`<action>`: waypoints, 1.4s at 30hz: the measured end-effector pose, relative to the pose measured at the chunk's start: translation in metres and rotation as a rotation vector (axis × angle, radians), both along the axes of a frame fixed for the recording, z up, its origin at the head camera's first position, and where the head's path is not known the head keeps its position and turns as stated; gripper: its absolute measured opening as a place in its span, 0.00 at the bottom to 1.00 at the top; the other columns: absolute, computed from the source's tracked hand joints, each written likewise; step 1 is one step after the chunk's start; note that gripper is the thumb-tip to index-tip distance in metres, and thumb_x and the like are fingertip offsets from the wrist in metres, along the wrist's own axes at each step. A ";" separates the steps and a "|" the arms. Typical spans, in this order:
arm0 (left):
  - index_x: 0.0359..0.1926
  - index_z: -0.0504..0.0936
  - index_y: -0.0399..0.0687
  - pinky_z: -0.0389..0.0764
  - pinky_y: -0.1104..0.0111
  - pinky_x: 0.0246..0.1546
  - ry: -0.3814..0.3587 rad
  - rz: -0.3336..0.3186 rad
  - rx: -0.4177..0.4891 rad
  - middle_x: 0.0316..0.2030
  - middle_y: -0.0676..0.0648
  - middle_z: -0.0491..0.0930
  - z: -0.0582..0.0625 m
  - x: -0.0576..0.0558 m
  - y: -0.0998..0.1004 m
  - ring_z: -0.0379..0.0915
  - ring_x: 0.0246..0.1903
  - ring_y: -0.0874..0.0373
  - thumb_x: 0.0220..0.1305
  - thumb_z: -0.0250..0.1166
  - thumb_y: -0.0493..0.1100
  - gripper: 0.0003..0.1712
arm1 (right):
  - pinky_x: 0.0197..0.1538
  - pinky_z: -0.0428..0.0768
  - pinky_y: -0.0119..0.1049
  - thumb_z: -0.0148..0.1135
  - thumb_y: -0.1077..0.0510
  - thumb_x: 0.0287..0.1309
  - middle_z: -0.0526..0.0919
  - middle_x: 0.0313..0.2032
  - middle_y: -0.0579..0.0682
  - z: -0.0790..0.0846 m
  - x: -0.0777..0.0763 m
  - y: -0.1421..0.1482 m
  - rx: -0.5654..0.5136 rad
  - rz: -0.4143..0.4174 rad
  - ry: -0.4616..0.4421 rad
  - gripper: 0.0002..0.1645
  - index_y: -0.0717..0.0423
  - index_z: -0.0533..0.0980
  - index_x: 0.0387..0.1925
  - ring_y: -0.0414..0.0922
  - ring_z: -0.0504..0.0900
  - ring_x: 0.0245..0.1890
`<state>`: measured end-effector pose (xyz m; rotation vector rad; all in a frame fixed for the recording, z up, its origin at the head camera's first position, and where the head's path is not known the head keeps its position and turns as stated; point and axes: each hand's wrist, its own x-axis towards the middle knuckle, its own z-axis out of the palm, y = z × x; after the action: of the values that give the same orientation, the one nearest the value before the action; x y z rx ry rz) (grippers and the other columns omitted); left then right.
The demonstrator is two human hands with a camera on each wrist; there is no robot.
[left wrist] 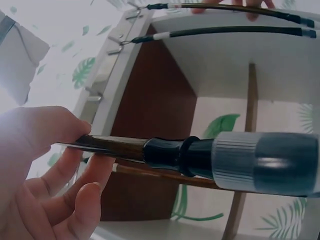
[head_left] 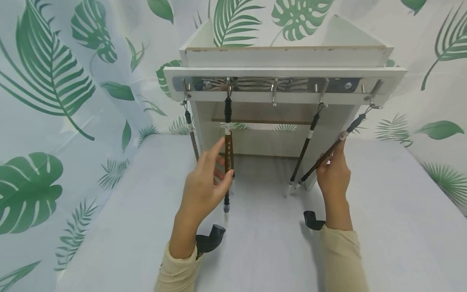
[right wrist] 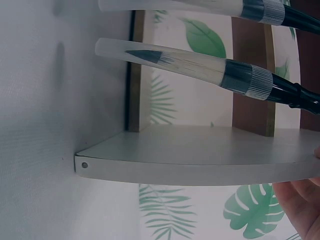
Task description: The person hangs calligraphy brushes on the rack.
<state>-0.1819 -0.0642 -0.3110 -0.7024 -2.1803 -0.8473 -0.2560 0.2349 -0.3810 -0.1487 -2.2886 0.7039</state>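
Observation:
Several calligraphy brushes with clear caps hang by loops from a hook rail. My left hand (head_left: pixel 208 178) pinches the dark handle of the second brush from the left (head_left: pixel 228 150), thumb on one side and fingers on the other. That handle (left wrist: pixel 115 146) lies between thumb and fingers in the left wrist view. At the far right, my right hand (head_left: pixel 333 174) grips the front edge of the side panel (right wrist: pixel 200 172), its thumb inside and fingers outside. The rightmost brush (head_left: pixel 328 151) slants across in front of that hand; beside it hangs another brush (head_left: pixel 305 146).
The white shelf unit carries a metal hook strip (head_left: pixel 251 84), whose middle hook (head_left: pixel 274 92) bears no brush. A white open box (head_left: pixel 284 56) forms its top. The leftmost brush (head_left: pixel 191 132) hangs beside my left hand. White cloth (head_left: pixel 262 243) spreads below.

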 end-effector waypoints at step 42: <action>0.64 0.62 0.44 0.54 0.83 0.13 0.033 -0.060 -0.137 0.36 0.45 0.72 -0.021 -0.011 0.035 0.70 0.19 0.65 0.56 0.64 0.39 0.35 | 0.36 0.79 0.53 0.46 0.67 0.59 0.74 0.53 0.62 0.002 0.000 -0.003 -0.035 -0.012 -0.035 0.44 0.39 0.41 0.70 0.63 0.79 0.43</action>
<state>-0.1928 -0.0293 -0.3316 -0.8469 -2.2124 -0.7160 -0.2558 0.2322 -0.3792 -0.1927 -2.3072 0.7404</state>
